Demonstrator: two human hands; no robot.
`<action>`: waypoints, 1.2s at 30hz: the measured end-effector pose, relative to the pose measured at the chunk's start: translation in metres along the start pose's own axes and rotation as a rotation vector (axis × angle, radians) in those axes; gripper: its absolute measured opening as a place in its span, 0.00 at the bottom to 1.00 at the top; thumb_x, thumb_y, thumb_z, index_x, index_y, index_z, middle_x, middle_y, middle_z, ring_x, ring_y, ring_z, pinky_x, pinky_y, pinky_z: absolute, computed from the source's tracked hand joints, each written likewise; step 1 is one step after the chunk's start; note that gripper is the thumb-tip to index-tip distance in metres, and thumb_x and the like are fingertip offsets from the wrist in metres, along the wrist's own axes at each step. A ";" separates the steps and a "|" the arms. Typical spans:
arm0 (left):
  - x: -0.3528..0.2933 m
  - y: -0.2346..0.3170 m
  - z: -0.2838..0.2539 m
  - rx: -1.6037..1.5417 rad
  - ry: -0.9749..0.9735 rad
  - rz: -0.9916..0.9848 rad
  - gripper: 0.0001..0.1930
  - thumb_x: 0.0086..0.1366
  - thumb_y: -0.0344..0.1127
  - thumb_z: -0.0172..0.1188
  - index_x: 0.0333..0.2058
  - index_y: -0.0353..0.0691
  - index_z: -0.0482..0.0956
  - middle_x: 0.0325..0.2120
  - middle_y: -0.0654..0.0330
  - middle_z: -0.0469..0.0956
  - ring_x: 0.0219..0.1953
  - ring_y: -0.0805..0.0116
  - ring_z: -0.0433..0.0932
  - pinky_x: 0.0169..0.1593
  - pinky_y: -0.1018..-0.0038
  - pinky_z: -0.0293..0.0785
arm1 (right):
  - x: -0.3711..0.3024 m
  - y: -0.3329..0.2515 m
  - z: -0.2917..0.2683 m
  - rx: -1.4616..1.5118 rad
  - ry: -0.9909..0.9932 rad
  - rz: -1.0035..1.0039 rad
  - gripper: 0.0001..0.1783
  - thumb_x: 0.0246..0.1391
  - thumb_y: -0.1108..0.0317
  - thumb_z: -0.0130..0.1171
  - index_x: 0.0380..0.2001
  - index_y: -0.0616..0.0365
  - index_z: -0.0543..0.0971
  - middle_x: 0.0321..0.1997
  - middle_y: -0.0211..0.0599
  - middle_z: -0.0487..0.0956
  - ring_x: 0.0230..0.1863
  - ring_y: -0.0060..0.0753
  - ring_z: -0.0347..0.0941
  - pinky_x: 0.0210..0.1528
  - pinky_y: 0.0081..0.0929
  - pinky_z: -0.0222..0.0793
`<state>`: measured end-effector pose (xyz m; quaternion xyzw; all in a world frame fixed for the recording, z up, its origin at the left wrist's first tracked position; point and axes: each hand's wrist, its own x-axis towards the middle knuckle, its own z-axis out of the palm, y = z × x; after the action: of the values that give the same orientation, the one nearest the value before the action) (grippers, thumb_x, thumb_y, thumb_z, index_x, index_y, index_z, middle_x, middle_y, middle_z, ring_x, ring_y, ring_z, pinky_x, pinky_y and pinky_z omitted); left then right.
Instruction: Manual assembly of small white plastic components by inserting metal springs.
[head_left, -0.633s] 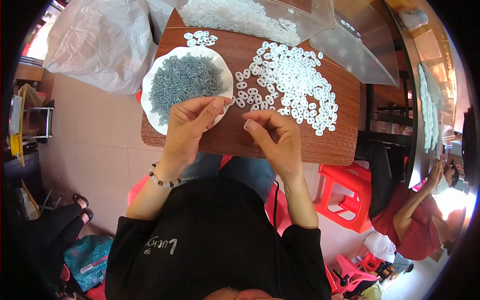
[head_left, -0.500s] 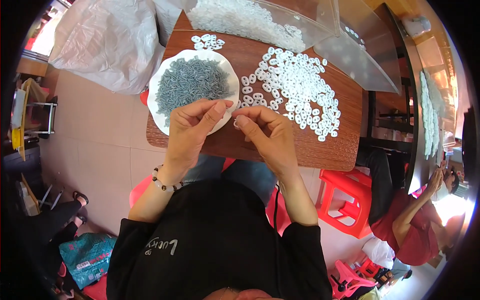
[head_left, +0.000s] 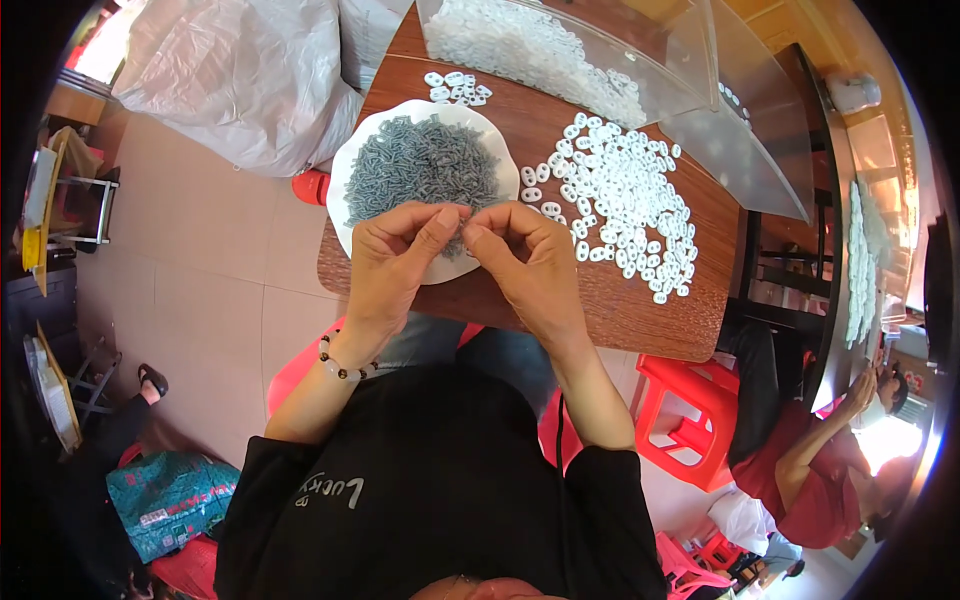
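Above the near edge of a white scalloped plate (head_left: 340, 165), my two hands are pinched with their fingertips nearly touching. My left hand (head_left: 395, 262) is closed on something too small to make out. Thumb and forefinger of my right hand (head_left: 535, 270) pinch a small white oval piece, now mostly hidden by the fingers. The plate holds a heap of small grey-blue screw-like pieces (head_left: 420, 165). To its right lie many white oval pieces with two holes (head_left: 630, 190), spread loose on the brown wooden table (head_left: 620, 310).
A small cluster of white ovals (head_left: 458, 88) lies beyond the plate. A clear bin (head_left: 540, 55) of white pieces stands at the back. Red stools (head_left: 690, 420) are at the right, where a person in dark red (head_left: 820, 480) works. A big white sack (head_left: 240, 80) is at far left.
The table and its things sit further right and lower in view. My right hand has come closer to my left, bringing the fingertips together, and the white oval between them is now mostly covered.
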<state>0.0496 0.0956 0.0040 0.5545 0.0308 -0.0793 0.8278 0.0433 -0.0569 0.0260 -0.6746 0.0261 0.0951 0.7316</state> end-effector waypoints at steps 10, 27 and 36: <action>0.002 0.010 -0.007 -0.097 0.056 -0.144 0.11 0.66 0.35 0.59 0.38 0.33 0.82 0.23 0.69 0.74 0.23 0.84 0.65 0.28 0.86 0.60 | 0.008 -0.002 0.006 -0.503 0.148 -0.380 0.10 0.49 0.77 0.65 0.37 0.62 0.80 0.26 0.28 0.77 0.25 0.14 0.67 0.28 0.16 0.65; -0.030 -0.004 0.039 -0.126 -0.202 -0.502 0.09 0.64 0.35 0.61 0.35 0.33 0.81 0.25 0.65 0.77 0.27 0.80 0.72 0.33 0.83 0.69 | -0.055 -0.010 -0.048 -0.742 0.207 -0.589 0.08 0.43 0.82 0.64 0.28 0.60 0.80 0.27 0.36 0.77 0.28 0.33 0.71 0.30 0.26 0.66; -0.046 -0.027 0.060 -0.166 -0.227 -0.536 0.10 0.66 0.36 0.59 0.37 0.34 0.79 0.26 0.67 0.75 0.29 0.80 0.71 0.35 0.82 0.69 | -0.095 0.001 -0.057 -0.305 0.292 -0.122 0.11 0.54 0.78 0.60 0.41 0.61 0.82 0.34 0.30 0.80 0.35 0.19 0.72 0.37 0.17 0.68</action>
<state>-0.0022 0.0346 0.0090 0.4446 0.0896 -0.3534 0.8182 -0.0452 -0.1236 0.0356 -0.7845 0.0763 -0.0452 0.6138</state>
